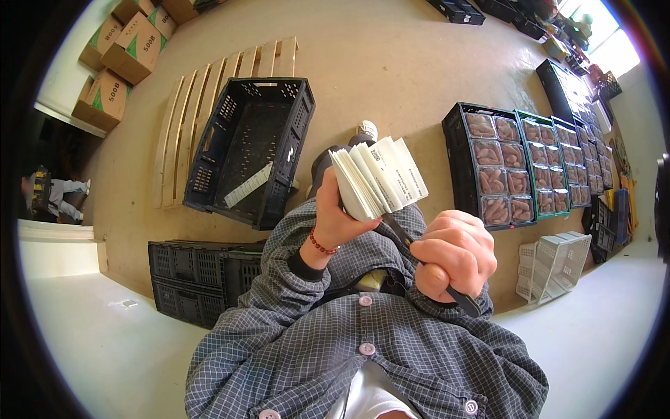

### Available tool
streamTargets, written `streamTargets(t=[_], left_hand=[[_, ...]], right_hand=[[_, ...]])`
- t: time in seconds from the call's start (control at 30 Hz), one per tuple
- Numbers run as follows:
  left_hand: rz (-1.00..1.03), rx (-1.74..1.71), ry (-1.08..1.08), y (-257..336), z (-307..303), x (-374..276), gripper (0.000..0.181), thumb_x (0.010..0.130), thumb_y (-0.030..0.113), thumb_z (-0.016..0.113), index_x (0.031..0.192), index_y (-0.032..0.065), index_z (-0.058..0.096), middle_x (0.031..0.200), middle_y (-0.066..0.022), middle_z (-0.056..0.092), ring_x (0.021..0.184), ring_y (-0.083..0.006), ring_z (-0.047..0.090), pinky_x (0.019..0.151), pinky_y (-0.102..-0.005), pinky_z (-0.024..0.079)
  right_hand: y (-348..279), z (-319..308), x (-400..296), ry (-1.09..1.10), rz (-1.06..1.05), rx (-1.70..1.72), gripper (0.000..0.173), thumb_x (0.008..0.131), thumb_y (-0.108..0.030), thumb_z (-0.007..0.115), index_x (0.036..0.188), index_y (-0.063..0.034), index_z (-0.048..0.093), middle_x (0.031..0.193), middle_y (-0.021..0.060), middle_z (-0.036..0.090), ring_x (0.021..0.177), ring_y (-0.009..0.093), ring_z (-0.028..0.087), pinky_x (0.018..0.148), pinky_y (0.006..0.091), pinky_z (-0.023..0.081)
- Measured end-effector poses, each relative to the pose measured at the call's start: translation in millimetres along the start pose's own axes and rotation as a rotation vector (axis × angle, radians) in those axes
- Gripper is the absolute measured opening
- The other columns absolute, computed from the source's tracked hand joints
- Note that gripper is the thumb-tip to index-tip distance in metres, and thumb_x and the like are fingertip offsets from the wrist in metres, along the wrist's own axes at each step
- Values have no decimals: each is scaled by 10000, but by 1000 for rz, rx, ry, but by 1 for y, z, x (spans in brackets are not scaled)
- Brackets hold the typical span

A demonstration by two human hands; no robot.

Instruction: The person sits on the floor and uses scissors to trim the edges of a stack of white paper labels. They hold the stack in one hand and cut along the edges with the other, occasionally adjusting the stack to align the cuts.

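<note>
My left hand (337,212) grips a thick, zigzag-folded stack of white printed labels (358,183) from below and the side. Its leaves fan apart toward the upper right, and they bear print and a square code. My right hand (455,254) is closed in a fist around the black handle of a knife (466,304). The knife's dark blade points up and left, and its tip meets the lower edge of the label stack; how far it goes in between the leaves is hidden. Both hands are held in front of my body, above my lap.
A black plastic crate (301,157) with a label strip (248,185) inside rests by a wooden pallet (180,112). Black crates (186,277) stand at left. At right, crates (455,157) hold clear boxes of sweet potatoes (492,179), near white baskets (562,267). Cardboard boxes (133,47) are stacked far left.
</note>
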State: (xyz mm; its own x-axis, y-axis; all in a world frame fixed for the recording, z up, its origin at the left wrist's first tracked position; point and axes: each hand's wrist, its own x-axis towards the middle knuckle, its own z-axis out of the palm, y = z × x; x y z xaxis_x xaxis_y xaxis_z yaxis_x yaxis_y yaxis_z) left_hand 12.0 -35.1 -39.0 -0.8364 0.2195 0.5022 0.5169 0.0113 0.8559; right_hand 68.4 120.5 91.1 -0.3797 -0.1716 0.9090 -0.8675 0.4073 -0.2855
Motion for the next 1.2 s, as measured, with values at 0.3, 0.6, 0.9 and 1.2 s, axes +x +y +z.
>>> streamTargets(t=[0.3,0.6,0.9,1.2], left_hand=[[26,-52,-48,0,5,3,773,540,129,843,1198,12,454,1069,-115,588,964,-215,598,812,-327,476],[-101,-219,-54,-9,15,-4,784,555,181,875,1196,17,454,1073,-123,595,955,-207,607,814,-332,482],[-155,-252,12,-3,15,-5,770,556,171,862,1186,13,448,1025,-119,603,925,-202,612,802,-324,484],[-34,-74,-1,4,0,3,657,608,79,813,1141,4,436,1053,-102,566,944,-157,591,792,-298,495]], right_hand=[[2,1,-1,9,51,9,186,660,20,631,827,48,555,613,69,543,467,182,526,441,292,445],[3,-1,2,39,102,14,139,688,12,626,809,46,568,619,75,554,476,193,533,444,307,447],[5,-2,1,135,48,22,114,759,-41,621,810,45,567,605,62,535,464,181,535,417,303,435],[-21,-6,-6,321,-69,27,381,946,-279,480,702,6,549,517,7,467,366,109,435,338,221,334]])
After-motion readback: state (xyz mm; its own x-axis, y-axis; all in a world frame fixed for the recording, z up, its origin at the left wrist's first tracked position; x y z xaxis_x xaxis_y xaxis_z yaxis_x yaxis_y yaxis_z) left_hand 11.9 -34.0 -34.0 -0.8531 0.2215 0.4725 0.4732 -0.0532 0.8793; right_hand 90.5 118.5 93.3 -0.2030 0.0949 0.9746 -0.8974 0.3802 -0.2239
